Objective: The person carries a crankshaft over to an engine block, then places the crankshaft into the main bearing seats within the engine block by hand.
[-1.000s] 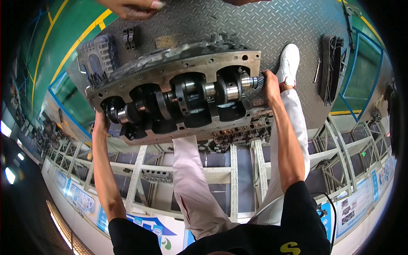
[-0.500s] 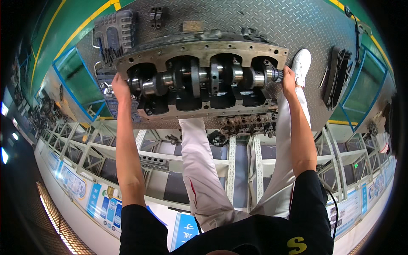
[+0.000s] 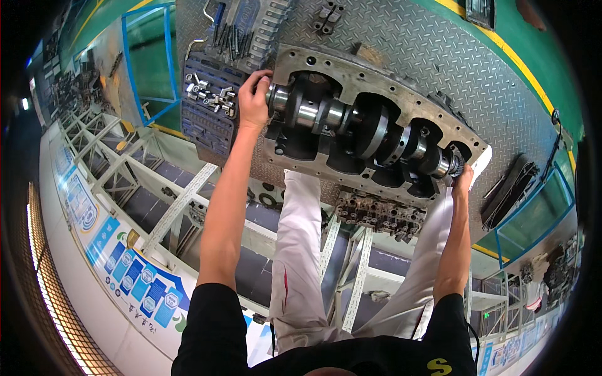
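A steel crankshaft (image 3: 335,117) lies in the bearing saddles of an open engine block (image 3: 392,86), which looks slanted, its right end lower. My left hand (image 3: 254,103) is at the shaft's left end, fingers bent round the end beside the block's edge; the fingertips are partly hidden. At the other end, my right hand (image 3: 463,180) closes on the shaft's toothed gear (image 3: 457,165) from below. Just under the block's near side lies a cylinder head (image 3: 376,216).
Left of the block, a blue tool case (image 3: 207,135) holds loose sockets (image 3: 213,95). Beyond it are bolts (image 3: 231,42) and a ribbed grey cover (image 3: 271,28). Bearing caps (image 3: 328,17) sit at the far side. At right lies a long black part (image 3: 511,191).
The view has turned, so the block now slants down to the right and the tool case shows more fully. Both hands stay at the crankshaft's ends.
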Demonstrator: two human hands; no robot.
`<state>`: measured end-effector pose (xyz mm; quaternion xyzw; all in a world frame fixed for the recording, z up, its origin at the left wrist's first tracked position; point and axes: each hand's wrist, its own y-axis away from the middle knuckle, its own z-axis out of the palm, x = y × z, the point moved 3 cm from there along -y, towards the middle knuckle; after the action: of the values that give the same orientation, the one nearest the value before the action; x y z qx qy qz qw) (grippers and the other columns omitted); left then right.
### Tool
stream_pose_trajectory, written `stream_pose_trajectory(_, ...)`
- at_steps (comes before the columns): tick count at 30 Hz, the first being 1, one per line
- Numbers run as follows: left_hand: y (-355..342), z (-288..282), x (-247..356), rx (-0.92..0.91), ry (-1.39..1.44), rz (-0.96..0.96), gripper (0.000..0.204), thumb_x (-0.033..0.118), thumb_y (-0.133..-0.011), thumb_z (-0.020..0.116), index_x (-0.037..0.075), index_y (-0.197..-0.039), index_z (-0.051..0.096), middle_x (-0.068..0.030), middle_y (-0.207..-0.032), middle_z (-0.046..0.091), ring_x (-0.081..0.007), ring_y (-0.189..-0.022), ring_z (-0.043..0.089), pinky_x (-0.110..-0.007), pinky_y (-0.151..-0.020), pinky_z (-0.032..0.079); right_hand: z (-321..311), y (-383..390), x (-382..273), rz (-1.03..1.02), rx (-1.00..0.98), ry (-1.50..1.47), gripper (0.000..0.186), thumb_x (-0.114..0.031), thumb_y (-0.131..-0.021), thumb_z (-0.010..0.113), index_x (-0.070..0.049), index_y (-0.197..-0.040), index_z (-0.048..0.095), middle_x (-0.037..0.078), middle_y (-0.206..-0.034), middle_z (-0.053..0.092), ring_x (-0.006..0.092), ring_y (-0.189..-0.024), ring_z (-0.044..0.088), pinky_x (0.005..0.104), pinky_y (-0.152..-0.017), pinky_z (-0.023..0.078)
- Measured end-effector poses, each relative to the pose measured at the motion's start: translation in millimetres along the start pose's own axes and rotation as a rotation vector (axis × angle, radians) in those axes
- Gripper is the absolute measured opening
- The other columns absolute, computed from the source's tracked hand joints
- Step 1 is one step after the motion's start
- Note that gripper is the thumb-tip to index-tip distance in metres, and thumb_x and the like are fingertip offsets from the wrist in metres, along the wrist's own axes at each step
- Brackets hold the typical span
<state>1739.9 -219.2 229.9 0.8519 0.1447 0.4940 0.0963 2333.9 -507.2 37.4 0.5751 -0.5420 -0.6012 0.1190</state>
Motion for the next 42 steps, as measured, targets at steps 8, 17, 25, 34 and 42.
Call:
stream_pose_trajectory(8, -1, 4, -2, 0.025, -0.052, -0.108, 0.021, 0.013, -0.098, 0.055, -0.002, -0.103, 0.07, -0.0027, -0.087, 0.068, -0.0104, -0.081, 0.057, -0.026, -0.074, 0.046, 0, 7, -15, 0.229, 0.004, 0.171, 0.023, -0.025, -0.095, 0.045, -0.015, -0.078, 0.056, -0.001, -0.07, 0.05, 0.012, -0.058, 0.046, 0.0308, -0.051, 0.037)
stream_pose_trajectory(17, 17, -16, 29, 0.19, -0.356, -0.035, 0.031, 0.019, -0.104, 0.055, -0.003, -0.123, 0.065, -0.0155, -0.119, 0.067, -0.025, -0.11, 0.063, -0.035, -0.1, 0.046, 14, 77, -60, -0.131, 0.107, 0.44, 0.047, -0.04, -0.104, 0.051, 0.001, -0.126, 0.06, 0.009, -0.096, 0.061, 0.0179, -0.083, 0.054, 0.0346, -0.076, 0.046)
stream_pose_trajectory(25, 78, 36, 122, -0.372, -1.022, 0.798, 0.097, 0.041, -0.072, 0.088, 0.02, -0.152, 0.039, -0.0123, -0.161, 0.029, -0.0369, -0.15, 0.024, -0.055, -0.122, 0.022, 130, 251, -202, -0.997, -0.157, 1.108, 0.096, -0.04, -0.078, 0.086, -0.004, -0.151, 0.036, 0.024, -0.16, 0.027, 0.0428, -0.149, 0.023, 0.0594, -0.123, 0.017)
stream_pose_trajectory(34, 28, 67, 138, -0.767, -1.474, 0.935, 0.127, 0.041, -0.059, 0.094, 0.03, -0.163, 0.021, -0.0087, -0.17, 0.01, -0.0389, -0.155, 0.012, -0.055, -0.127, 0.014, 213, 225, -236, -1.011, -0.235, 1.259, 0.129, -0.051, -0.061, 0.092, -0.011, -0.162, 0.021, 0.025, -0.167, 0.013, 0.0403, -0.156, 0.012, 0.0635, -0.124, 0.009)
stream_pose_trajectory(42, 20, 69, 146, -0.861, -1.429, 0.753, 0.127, 0.034, -0.056, 0.095, 0.035, -0.161, 0.025, -0.0176, -0.17, 0.007, -0.0452, -0.154, 0.011, -0.054, -0.127, 0.013, 146, 191, -220, -0.855, -0.284, 1.571, 0.131, -0.046, -0.06, 0.093, -0.011, -0.163, 0.018, 0.027, -0.167, 0.011, 0.0419, -0.155, 0.013, 0.0603, -0.125, 0.011)
